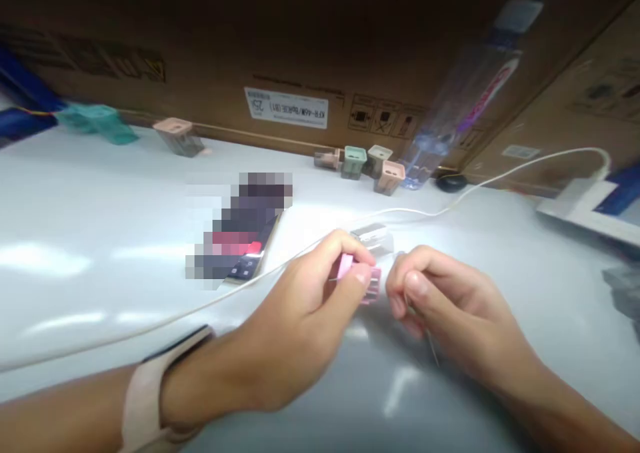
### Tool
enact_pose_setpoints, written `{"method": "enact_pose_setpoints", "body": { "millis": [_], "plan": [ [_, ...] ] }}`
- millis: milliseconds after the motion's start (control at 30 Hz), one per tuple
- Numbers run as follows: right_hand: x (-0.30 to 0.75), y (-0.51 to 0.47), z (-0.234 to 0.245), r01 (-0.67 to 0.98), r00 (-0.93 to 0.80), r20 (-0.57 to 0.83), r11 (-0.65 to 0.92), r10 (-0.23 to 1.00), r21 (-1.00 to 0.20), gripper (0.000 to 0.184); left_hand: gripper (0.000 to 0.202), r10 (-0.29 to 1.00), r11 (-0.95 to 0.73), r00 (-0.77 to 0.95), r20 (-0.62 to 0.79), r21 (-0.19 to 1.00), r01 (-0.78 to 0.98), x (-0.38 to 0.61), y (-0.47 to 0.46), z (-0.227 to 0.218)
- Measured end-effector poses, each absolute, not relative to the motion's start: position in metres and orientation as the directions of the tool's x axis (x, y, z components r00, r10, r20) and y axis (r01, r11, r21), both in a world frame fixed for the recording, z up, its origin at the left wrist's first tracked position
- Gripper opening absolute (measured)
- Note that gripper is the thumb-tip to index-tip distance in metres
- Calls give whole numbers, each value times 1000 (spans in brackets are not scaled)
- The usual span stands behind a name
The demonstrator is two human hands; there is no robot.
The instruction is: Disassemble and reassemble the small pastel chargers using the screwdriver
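My left hand is closed around a small pink plastic part, which has ridges or slots at its right end; the fingers cover much of it. Just beyond it on the table lies a clear plastic shell. Close by on the right, my right hand is pinched, with thumb against curled fingers. A thin, stiff-looking strand sticks out below that pinch; its kind is too fine to make out. The two hands are apart from each other.
Several small two-holed blocks with smoky bodies, like pencil sharpeners, stand by the cardboard box. A plastic bottle leans there. A phone, partly blurred, lies left. A white cable crosses the table to a white block.
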State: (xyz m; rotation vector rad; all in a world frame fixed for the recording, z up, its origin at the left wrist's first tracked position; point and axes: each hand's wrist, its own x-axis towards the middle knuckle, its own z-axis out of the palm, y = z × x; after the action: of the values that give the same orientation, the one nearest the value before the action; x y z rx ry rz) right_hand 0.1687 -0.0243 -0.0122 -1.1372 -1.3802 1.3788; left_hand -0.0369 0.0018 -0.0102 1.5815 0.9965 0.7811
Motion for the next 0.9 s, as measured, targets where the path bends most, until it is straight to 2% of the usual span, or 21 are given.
{"method": "enact_pose_setpoints", "body": {
  "millis": [700,900],
  "plan": [
    [167,-22,-15,69,-247,-21,-4,969,-998,30,22,891,-86,453,1,982,166,-38,1,-12],
    [167,-21,-17,103,-227,-64,-42,972,-994,30,20,884,-86,467,20,989,122,-37,5,-13]
  ]
}}
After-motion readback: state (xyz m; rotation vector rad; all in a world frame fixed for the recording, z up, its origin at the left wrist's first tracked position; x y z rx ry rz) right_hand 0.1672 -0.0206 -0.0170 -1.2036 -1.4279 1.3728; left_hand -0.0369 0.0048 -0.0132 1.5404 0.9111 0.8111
